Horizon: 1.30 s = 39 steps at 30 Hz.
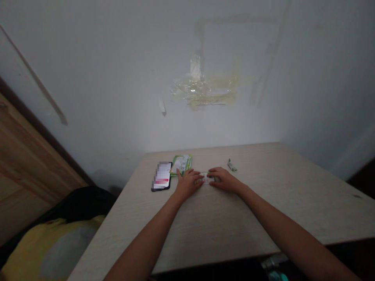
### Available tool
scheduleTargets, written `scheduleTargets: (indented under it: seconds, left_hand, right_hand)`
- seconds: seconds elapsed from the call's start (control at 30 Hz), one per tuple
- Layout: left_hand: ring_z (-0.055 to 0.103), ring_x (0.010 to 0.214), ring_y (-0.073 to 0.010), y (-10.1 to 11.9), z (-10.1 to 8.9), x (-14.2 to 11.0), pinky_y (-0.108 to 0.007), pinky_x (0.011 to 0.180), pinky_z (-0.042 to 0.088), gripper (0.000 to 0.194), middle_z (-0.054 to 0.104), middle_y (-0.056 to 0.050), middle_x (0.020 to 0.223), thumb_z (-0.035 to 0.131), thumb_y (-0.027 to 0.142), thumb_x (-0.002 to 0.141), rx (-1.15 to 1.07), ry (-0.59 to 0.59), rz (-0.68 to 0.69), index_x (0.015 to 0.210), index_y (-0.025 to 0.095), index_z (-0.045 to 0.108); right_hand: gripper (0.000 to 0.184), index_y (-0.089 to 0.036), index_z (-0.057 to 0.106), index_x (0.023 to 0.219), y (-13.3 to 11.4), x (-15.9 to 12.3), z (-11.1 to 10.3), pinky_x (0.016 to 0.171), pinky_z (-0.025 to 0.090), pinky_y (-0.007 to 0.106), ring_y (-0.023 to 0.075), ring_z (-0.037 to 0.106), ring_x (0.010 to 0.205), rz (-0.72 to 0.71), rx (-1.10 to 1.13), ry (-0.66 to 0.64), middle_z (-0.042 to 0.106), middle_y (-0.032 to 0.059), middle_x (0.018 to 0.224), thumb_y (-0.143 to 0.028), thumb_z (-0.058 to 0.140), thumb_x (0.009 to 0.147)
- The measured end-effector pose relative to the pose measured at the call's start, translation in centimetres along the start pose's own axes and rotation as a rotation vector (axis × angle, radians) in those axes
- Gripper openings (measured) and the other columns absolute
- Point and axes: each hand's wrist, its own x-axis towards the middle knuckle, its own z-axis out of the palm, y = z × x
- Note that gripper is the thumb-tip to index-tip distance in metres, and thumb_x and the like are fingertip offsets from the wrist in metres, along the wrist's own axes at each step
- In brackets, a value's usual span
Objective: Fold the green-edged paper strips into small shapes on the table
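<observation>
A small, flat packet point(206, 179) with white, green and reddish print lies on the table between my two hands. My left hand point(190, 183) is closed on its left end, thumb at the near side, while the little finger sticks out beside a larger green-and-white package point(181, 164). On the right end, my right hand point(224, 180) grips with bent fingers above and the thumb below. Fingers cover both ends of the packet, so its full outline is hidden.
Left of the green package lies a phone point(162, 177), its lit screen partly blurred out. A crumpled green-white wrapper piece point(232, 165) sits beyond my right hand. The pale wooden table point(216, 230) meets a wall point(117, 78) behind. A yellow-and-grey soft item point(55, 246) is at lower left.
</observation>
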Motion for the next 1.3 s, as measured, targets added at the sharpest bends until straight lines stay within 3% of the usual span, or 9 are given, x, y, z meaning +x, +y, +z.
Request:
scheduleTargets:
  seconds: [0.37, 0.63, 1.03, 1.3]
  left_hand:
    - [0.041, 0.131, -0.0274, 0.3, -0.3, 0.0, -0.076, 0.102, -0.012, 0.027, 0.063, 0.003, 0.127, 0.054, 0.045, 0.089, -0.007, -0.007, -0.004, 0.113, 0.040, 0.065]
    - [0.041, 0.130, -0.0273, 0.4, -0.1, 0.1, -0.075, 0.104, -0.012, 0.026, 0.063, 0.001, 0.127, 0.057, 0.044, 0.087, -0.002, 0.001, -0.023, 0.112, 0.040, 0.066]
    - [0.042, 0.130, -0.0284, 0.6, 0.0, 0.2, -0.076, 0.103, -0.011, 0.027, 0.064, 0.002, 0.125, 0.055, 0.050, 0.086, 0.000, 0.023, -0.037, 0.109, 0.040, 0.066]
    - [0.042, 0.130, -0.0291, 0.6, 0.0, 0.2, -0.075, 0.103, -0.014, 0.027, 0.064, 0.003, 0.125, 0.057, 0.050, 0.085, -0.026, 0.022, -0.039, 0.108, 0.041, 0.067]
  right_hand:
    - [0.030, -0.021, 0.071, 0.109, 0.2, 0.0, 0.3, 0.099, 0.044, 0.041, 0.0255, 0.056, 0.115, -0.010, 0.019, 0.035, 0.063, 0.0132, 0.122, -0.033, 0.067, 0.082]
    - [0.018, -0.021, 0.074, 0.097, 0.0, 0.5, 0.3, 0.096, 0.044, 0.037, 0.0226, 0.060, 0.107, -0.100, 0.013, 0.045, 0.070, 0.0097, 0.108, -0.032, 0.063, 0.087]
    - [0.018, -0.022, 0.074, 0.099, 0.5, 0.9, -1.1, 0.092, 0.046, 0.034, 0.0222, 0.065, 0.101, -0.068, 0.005, -0.102, 0.072, 0.0074, 0.109, -0.029, 0.066, 0.085]
    - [0.019, -0.021, 0.074, 0.094, 0.1, 0.8, -0.5, 0.088, 0.046, 0.033, 0.0201, 0.065, 0.092, -0.032, 0.107, 0.077, 0.074, 0.0072, 0.095, -0.033, 0.061, 0.089]
